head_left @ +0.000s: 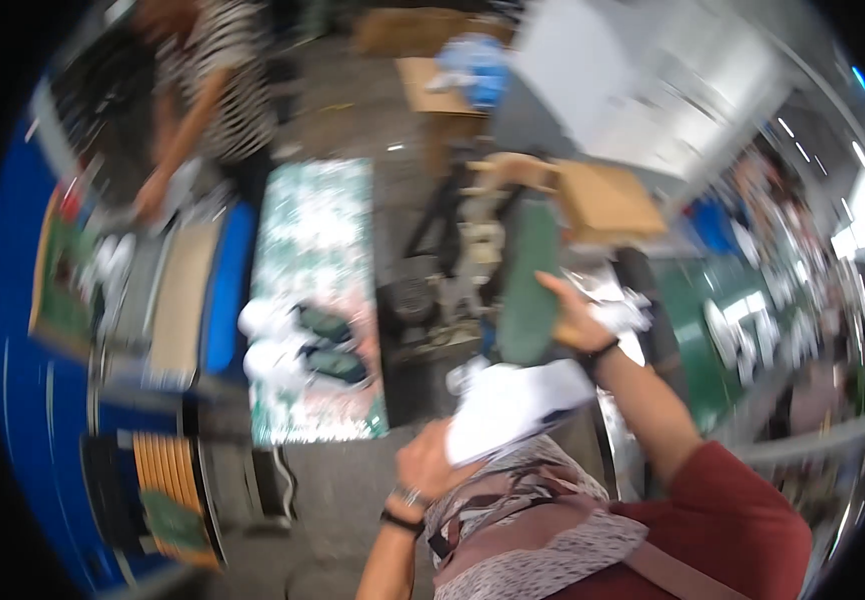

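Observation:
My left hand (428, 458) is closed on the near end of a white item (513, 408) with a dark edge, held low in front of my body. It looks like a shoe, but motion blur hides its detail. My right hand (581, 318) is at the right edge of a long green pad (528, 290), its fingers stretched out against it. That pad runs away from me, just beyond the white item. Left of centre, two dark green and white shoes (333, 345) lie side by side on a narrow table with a shiny green and white top (318, 230).
Machine parts (478, 240) stand between the narrow table and the green pad. A cardboard box (608, 200) is behind the pad. At the far left, a person in a striped top (238, 90) works by a blue-edged bench (225, 300). A green surface (698, 330) lies right.

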Available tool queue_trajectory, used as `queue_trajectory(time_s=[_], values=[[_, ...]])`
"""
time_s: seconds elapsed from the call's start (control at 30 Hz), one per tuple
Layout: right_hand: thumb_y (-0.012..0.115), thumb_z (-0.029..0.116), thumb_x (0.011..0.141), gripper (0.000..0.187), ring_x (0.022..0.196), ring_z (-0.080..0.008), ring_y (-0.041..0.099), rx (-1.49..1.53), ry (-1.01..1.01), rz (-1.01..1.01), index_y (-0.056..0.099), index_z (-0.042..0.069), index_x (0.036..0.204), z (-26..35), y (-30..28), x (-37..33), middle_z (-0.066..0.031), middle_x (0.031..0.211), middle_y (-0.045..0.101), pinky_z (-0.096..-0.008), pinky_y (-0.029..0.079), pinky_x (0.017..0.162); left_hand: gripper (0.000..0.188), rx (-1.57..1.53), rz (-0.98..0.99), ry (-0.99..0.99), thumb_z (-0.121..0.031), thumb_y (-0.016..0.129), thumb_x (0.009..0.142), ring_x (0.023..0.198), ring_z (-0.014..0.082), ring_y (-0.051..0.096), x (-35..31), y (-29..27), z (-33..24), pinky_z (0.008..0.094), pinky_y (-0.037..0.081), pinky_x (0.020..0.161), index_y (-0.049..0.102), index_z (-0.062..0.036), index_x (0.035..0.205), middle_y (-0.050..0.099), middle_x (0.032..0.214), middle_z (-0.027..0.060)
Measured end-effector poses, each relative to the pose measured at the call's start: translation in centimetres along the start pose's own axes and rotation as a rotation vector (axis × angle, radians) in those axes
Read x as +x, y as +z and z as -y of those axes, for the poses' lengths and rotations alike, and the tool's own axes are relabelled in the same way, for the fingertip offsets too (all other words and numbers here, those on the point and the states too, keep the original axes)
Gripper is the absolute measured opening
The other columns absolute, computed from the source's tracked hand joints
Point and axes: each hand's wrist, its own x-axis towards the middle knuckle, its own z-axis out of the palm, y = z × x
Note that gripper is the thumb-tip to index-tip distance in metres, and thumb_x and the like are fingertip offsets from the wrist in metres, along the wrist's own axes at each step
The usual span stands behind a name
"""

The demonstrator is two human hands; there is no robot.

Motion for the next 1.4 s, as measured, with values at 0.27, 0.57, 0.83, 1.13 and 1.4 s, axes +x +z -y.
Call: queue_trajectory(time_s=[0.27, 0.57, 0.83, 1.13, 1.4], values=[[0.077, 0.022, 0.091, 0.061, 0.116, -0.0231, 0.067, -0.031, -0.253, 0.015, 0.054, 0.002, 0.144, 0.6, -0.5, -4.5, -0.013, 0.131, 0.066, -0.0386, 0.054, 0.102, 0.08, 0.34, 0.248, -0.475, -0.042, 0.097, 0.057, 0.093, 0.0407, 0.071, -3.3, 3.3, -0.7, 0.0502, 0.057, 0.082, 0.066, 0.0, 0.118, 0.073, 0.104, 0.0203], [0.079, 0.012, 0.074, 0.109, 0.131, -0.0449, 0.053, -0.964, -0.693, -0.788, 0.018, 0.005, 0.164, -6.7, -16.9, -26.2, -0.0273, 0.147, 0.049, -0.0456, 0.048, 0.107, 0.08, 0.413, 0.029, 0.03, -0.022, 0.09, 0.069, 0.117, 0.0441, 0.061, 19.0, 16.4, -7.9, 0.0481, 0.048, 0.101, 0.053, 0.0021, 0.136, 0.063, 0.127, 0.0244], [0.085, 0.019, 0.07, 0.108, 0.134, -0.0449, 0.047, -1.195, -0.342, -1.556, 0.027, 0.001, 0.16, -18.1, -28.7, -36.8, -0.0276, 0.147, 0.044, -0.0532, 0.039, 0.112, 0.072, 0.686, 0.678, 0.114, -0.052, 0.075, 0.089, 0.109, 0.0367, 0.067, 41.5, 34.8, -12.5, 0.0457, 0.056, 0.089, 0.064, 0.0071, 0.128, 0.07, 0.121, 0.0216], [0.087, 0.037, 0.069, 0.086, 0.124, -0.0377, 0.056, -0.602, -0.185, -1.958, 0.05, 0.008, 0.141, -20.5, -33.0, -31.7, -0.0169, 0.13, 0.058, -0.0489, 0.041, 0.105, 0.098, 1.243, 0.433, 1.02, -0.071, 0.029, 0.102, 0.149, 0.0469, 0.033, 50.3, 47.9, -1.0, 0.0577, 0.016, 0.125, 0.051, 0.016, 0.142, 0.047, 0.153, 0.031], [0.088, 0.028, 0.059, 0.079, 0.12, -0.0341, 0.058, -0.391, -0.075, -1.923, 0.06, 0.008, 0.13, -19.9, -33.7, -30.6, -0.0144, 0.122, 0.063, -0.046, 0.041, 0.106, 0.089, 0.659, 1.223, 1.497, -0.076, 0.069, 0.082, 0.086, 0.0458, 0.07, 48.5, 51.7, -18.8, 0.0525, 0.057, 0.076, 0.063, -0.009, 0.139, 0.072, 0.09, 0.0275]])
